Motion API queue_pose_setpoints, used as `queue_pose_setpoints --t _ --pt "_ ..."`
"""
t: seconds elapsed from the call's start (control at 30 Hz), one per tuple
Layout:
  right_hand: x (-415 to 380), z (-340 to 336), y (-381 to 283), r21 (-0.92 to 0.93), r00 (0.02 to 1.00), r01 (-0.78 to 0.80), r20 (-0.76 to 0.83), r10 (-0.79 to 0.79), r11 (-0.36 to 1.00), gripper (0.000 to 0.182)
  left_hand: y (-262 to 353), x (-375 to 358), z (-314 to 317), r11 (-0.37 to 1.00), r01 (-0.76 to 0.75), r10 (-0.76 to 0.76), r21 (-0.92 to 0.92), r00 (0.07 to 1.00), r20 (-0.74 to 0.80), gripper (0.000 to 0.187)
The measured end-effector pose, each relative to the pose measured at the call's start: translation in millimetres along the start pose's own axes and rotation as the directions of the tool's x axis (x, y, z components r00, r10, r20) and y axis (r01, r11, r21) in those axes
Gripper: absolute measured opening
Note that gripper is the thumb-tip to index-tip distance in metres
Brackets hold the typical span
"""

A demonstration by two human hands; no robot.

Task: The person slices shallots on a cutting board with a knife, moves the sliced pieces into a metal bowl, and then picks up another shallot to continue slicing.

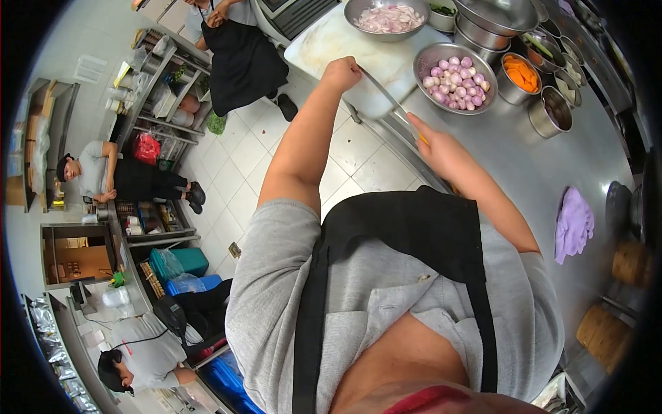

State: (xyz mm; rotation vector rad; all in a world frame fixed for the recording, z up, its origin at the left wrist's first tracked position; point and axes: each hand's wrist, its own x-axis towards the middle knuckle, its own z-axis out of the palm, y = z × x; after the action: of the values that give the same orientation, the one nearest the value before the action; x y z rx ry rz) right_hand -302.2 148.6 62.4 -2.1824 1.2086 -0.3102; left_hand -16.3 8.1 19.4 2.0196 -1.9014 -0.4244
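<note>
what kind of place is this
Most likely a commercial kitchen. A steel counter carries a row of metal bowls, one full of peeled shallots, beside a white cutting board, and other people in black aprons work nearby.

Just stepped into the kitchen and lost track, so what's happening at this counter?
A person in a grey shirt and black apron holds a knife between both hands: the left hand grips the handle and the right hand is at the blade's tip. It hangs over the white cutting board, beside a metal bowl of peeled shallots.

Left hand point(343, 71) fisted, right hand point(441, 148) closed
</note>
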Motion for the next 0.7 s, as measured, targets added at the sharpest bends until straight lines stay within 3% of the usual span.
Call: queue_pose_setpoints --t 0.4,0.47,0.63,0.7 --pt "41.9 13.2 2.6 -0.043 0.999 -0.006 0.047 0.008 0.999 0.060 1.7 0.2 0.9 0.997 -0.007 0.009 0.073 1.000 -0.027 0.022" --pt "35.7 5.4 -2.9 -0.038 0.998 -0.020 0.063 0.022 0.999 0.059 0.5 -1.5 0.4 0.999 0.020 -0.021 -0.028 1.000 -0.009 0.023" --pt "4.8 6.3 11.7 0.018 0.999 0.002 0.032 -0.002 1.000 0.058 -0.2 -0.9 0.5 1.000 0.027 -0.027 0.000 0.999 -0.021 0.024" --pt "-1.0 -2.4 8.0 0.064 0.996 -0.074 0.062 0.070 0.995 0.056 -1.1 -2.1 1.2 1.000 0.017 -0.017 0.009 1.000 -0.024 0.024"
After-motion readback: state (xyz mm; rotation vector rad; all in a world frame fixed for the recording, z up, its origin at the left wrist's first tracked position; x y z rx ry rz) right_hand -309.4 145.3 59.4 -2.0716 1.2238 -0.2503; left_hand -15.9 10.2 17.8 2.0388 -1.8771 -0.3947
